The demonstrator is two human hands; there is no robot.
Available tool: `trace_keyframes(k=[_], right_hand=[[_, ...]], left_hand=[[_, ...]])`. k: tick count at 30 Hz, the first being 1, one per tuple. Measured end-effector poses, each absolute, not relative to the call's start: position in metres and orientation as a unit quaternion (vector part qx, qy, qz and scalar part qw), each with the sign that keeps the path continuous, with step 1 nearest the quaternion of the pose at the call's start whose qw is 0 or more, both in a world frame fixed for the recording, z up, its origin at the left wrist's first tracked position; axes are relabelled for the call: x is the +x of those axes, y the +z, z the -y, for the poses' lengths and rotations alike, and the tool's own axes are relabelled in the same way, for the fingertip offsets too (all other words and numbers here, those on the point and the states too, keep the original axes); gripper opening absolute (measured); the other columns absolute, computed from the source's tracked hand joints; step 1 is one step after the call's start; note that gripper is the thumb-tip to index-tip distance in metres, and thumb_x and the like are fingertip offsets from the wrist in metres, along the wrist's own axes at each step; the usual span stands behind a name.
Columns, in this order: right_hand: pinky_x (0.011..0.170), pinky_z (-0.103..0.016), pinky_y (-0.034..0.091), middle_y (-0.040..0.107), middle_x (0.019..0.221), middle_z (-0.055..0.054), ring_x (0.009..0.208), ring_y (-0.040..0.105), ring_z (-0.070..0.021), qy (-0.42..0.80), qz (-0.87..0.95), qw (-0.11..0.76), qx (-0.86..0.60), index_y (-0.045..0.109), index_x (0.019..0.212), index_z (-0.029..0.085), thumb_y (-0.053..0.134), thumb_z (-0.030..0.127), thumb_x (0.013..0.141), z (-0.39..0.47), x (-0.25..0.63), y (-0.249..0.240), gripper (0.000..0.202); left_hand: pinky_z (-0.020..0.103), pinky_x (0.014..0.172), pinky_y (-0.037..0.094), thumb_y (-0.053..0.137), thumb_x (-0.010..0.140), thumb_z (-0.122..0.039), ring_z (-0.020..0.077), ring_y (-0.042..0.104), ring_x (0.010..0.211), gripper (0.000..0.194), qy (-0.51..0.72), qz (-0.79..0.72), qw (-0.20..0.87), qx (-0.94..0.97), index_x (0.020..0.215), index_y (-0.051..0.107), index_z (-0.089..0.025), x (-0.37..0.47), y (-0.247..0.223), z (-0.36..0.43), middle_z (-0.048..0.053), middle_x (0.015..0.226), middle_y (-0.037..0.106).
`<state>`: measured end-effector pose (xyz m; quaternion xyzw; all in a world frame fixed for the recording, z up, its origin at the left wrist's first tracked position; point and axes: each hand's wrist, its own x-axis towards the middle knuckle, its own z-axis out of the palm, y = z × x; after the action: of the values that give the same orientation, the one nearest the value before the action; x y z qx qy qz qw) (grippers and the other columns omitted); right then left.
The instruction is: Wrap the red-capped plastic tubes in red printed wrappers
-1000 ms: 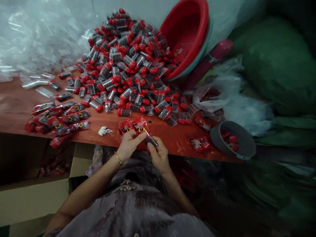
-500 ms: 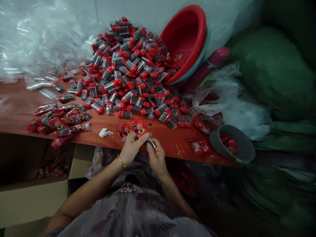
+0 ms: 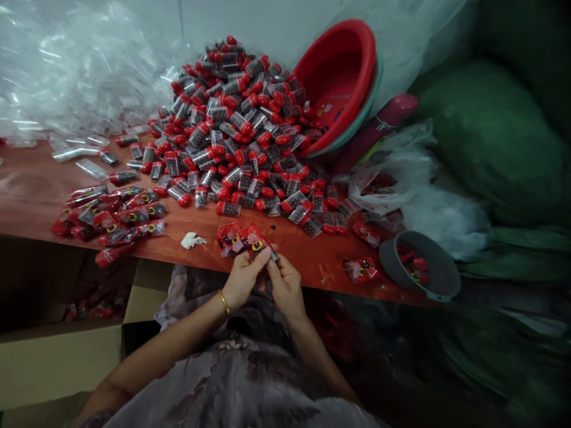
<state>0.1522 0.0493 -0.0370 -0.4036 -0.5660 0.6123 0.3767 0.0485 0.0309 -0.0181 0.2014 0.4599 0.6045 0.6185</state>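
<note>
At the table's front edge my left hand (image 3: 244, 279) is closed, thumb on top, on a red printed packet (image 3: 253, 239) with a cartoon pattern. My right hand (image 3: 286, 288) meets it, thumb and fingers pinched on a small clear plastic tube (image 3: 273, 256) at the packet's near end. Fingers hide most of the tube. More red printed packets (image 3: 228, 241) lie flat just beyond my left hand. Behind them rises a big heap of clear tubes with red caps and dark contents (image 3: 232, 131).
Filled red packets (image 3: 109, 217) lie in a pile at left, above an open cardboard box (image 3: 62, 356). A grey bowl (image 3: 388, 261) with red pieces stands at right. A red basin (image 3: 368, 53) leans behind the heap. Clear plastic sleeves (image 3: 89, 71) fill the back left.
The tube between my hands, plainly visible before, is now mostly hidden by my fingers and the packet. My hands have drawn closer together. The whole view has shifted slightly.
</note>
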Motion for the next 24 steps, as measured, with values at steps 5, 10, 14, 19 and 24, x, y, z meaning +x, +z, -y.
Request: trace_keyframes(k=[5,10,14,19,24], right_hand=[[0.043,-0.022,0.037,0.051,0.051,0.005,0.042,0.043,-0.0085,0.602,0.572,0.382,-0.406,0.047,0.06,0.021,0.064,0.052,0.074,-0.06,0.149,-0.039,0.038],[0.048,-0.024,0.037,0.049,0.052,0.006,0.047,0.04,-0.0095,0.437,0.638,0.428,-0.468,0.049,0.059,0.022,0.074,0.052,0.061,-0.067,0.143,-0.041,0.039],[0.059,-0.028,0.043,0.057,0.065,0.002,0.058,0.051,-0.0142,0.295,0.738,0.391,-0.464,0.057,0.076,0.022,0.078,0.051,0.056,-0.072,0.135,-0.043,0.041],[0.073,-0.032,0.045,0.064,0.074,-0.004,0.071,0.059,-0.0186,0.238,0.803,0.36,-0.41,0.06,0.084,0.021,0.064,0.05,0.077,-0.08,0.141,-0.056,0.03],[0.074,-0.03,0.044,0.067,0.081,-0.006,0.075,0.061,-0.018,0.209,0.816,0.325,-0.429,0.061,0.093,0.017,0.053,0.044,0.088,-0.084,0.14,-0.071,0.028]], left_hand=[[0.023,0.048,0.042,0.073,0.062,-0.056,0.008,0.048,0.046,0.045,0.604,-0.428,0.644,0.192,0.073,0.069,-0.013,0.046,-0.02,-0.028,-0.004,0.05,0.051],[0.026,0.07,0.047,0.075,0.06,-0.056,0.0158,0.063,0.071,0.045,0.565,-0.407,0.7,0.161,0.074,0.07,-0.014,0.037,-0.019,-0.021,0.005,0.07,0.068],[0.029,0.07,0.05,0.074,0.063,-0.054,0.019,0.067,0.072,0.045,0.536,-0.415,0.723,0.13,0.085,0.071,-0.016,0.008,-0.019,-0.011,0.008,0.074,0.072],[0.028,0.077,0.052,0.052,0.087,-0.044,0.0148,0.068,0.074,0.03,0.719,-0.452,0.528,-0.002,0.08,0.066,-0.018,-0.086,-0.001,-0.009,0.003,0.073,0.072],[0.03,0.073,0.054,0.046,0.083,-0.06,0.018,0.068,0.081,0.048,0.775,-0.482,0.408,0.025,0.091,0.063,-0.016,-0.122,0.001,-0.008,0.007,0.087,0.072]])
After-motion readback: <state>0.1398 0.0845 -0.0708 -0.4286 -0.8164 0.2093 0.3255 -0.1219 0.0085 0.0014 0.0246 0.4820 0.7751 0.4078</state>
